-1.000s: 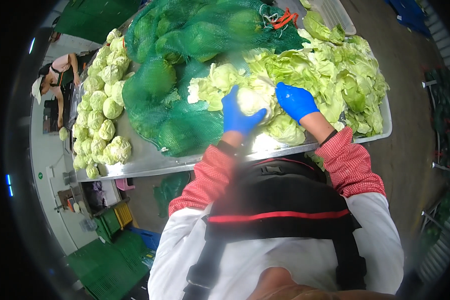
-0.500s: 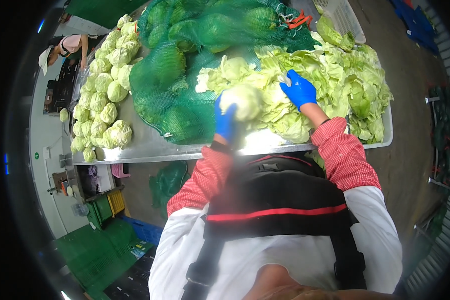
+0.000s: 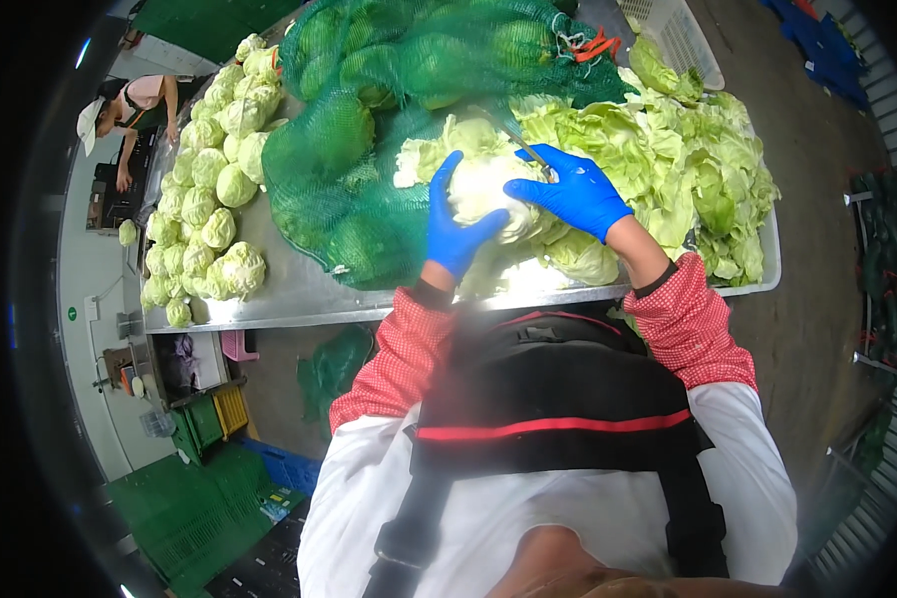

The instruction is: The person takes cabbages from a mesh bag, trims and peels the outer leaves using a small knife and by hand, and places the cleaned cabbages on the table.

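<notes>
Cabbage sits just right of the green net bag. Your left hand grasps its left side, fingers spread. Your right hand, clear of it half a second ago, now meets its right side, fingers gripping a knife.

A yellow bin stands beside a green bin.

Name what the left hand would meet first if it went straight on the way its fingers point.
Probably the pale green cabbage leaves just beyond the left hand, though their depth is unclear.
</notes>
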The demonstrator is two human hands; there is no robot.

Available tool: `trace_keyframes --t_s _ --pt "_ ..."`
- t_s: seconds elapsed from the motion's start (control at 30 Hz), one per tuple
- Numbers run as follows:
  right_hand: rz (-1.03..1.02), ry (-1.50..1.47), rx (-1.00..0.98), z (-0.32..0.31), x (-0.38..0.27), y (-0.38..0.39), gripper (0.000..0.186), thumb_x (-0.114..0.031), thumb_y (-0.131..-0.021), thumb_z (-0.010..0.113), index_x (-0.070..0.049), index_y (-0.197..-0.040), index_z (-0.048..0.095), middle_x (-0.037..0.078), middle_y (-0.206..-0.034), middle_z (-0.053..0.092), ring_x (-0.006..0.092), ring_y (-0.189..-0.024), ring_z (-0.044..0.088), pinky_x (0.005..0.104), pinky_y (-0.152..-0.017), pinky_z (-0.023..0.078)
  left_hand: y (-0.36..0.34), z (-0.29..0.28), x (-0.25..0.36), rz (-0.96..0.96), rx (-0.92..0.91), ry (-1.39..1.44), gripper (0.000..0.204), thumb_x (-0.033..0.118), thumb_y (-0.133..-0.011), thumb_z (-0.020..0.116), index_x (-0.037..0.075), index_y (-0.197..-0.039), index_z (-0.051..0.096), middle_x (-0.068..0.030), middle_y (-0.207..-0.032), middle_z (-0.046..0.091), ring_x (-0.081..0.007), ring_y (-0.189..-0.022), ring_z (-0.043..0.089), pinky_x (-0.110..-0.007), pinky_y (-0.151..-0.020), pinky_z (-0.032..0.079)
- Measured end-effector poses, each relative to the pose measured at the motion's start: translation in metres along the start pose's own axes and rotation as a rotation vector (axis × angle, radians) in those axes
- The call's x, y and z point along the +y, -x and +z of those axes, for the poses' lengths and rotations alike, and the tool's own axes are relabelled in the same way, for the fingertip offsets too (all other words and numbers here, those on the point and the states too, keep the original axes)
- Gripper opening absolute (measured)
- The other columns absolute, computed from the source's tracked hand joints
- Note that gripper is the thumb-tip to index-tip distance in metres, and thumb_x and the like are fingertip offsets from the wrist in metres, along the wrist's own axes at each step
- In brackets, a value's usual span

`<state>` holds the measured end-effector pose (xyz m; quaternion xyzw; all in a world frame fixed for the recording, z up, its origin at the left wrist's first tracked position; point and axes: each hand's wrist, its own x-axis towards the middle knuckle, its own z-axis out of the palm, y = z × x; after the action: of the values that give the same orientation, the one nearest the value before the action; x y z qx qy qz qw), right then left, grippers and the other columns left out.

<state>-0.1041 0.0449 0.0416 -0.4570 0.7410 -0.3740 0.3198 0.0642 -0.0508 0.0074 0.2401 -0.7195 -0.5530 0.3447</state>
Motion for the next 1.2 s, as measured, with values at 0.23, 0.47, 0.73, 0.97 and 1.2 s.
trace_keyframes --t_s 0.23,0.47,0.73,0.97,1.2 --pt "-0.246 0.363 0.323 0.022 0.015 0.013 0.026 -0.036 -0.078 0.057 -0.011 -0.083 0.053 0.009 -0.069 0.059 0.0309 -0.061 0.059 0.0409 -0.053 0.047 0.007 0.013 -0.017 -0.087 0.073 -0.033 0.081 0.018 -0.064 0.079 0.004 -0.13 0.035 -0.0111 -0.123 0.044 -0.0191 -0.107 0.047 -0.032 -0.091 0.042" --pt "-0.154 0.256 0.417 0.01 0.032 0.021 0.023 -0.03 -0.079 0.059 -0.01 -0.086 0.051 0.01 -0.068 0.058 0.0269 -0.059 0.059 0.0369 -0.051 0.046 0.001 0.004 -0.017 -0.355 0.277 0.369 0.09 0.014 -0.06 0.079 0.006 -0.133 0.027 -0.0147 -0.119 0.042 -0.0253 -0.105 0.048 -0.035 -0.088 0.046" --pt "0.122 -0.118 0.034 -0.003 -0.001 0.007 0.067 -0.049 -0.069 0.068 -0.007 -0.117 0.049 0.011 -0.085 0.06 0.02 -0.067 0.057 0.0317 -0.058 0.046 0.006 0.013 -0.004 0.121 0.109 -0.267 0.096 0.026 -0.054 0.085 0.002 -0.13 0.032 -0.0127 -0.124 0.038 -0.0232 -0.113 0.041 -0.035 -0.096 0.036" --pt "0.191 -0.265 -0.092 0.007 0.028 0.016 0.052 -0.036 -0.074 0.064 -0.007 -0.115 0.052 0.014 -0.091 0.061 0.0215 -0.075 0.059 0.0327 -0.063 0.048 0.019 0.023 -0.011 0.105 0.131 -0.35 0.095 0.026 -0.051 0.085 0.002 -0.129 0.034 -0.0105 -0.116 0.04 -0.0234 -0.107 0.043 -0.035 -0.095 0.036" --pt "0.027 -0.027 0.196 0.025 0.035 0.033 0.034 -0.023 -0.075 0.056 -0.01 -0.107 0.053 0.016 -0.085 0.062 0.0313 -0.072 0.061 0.038 -0.066 0.048 0.018 0.021 -0.023 -0.027 0.171 -0.214 0.087 0.022 -0.06 0.081 0.003 -0.13 0.032 -0.0125 -0.121 0.04 -0.0232 -0.111 0.043 -0.034 -0.096 0.036"
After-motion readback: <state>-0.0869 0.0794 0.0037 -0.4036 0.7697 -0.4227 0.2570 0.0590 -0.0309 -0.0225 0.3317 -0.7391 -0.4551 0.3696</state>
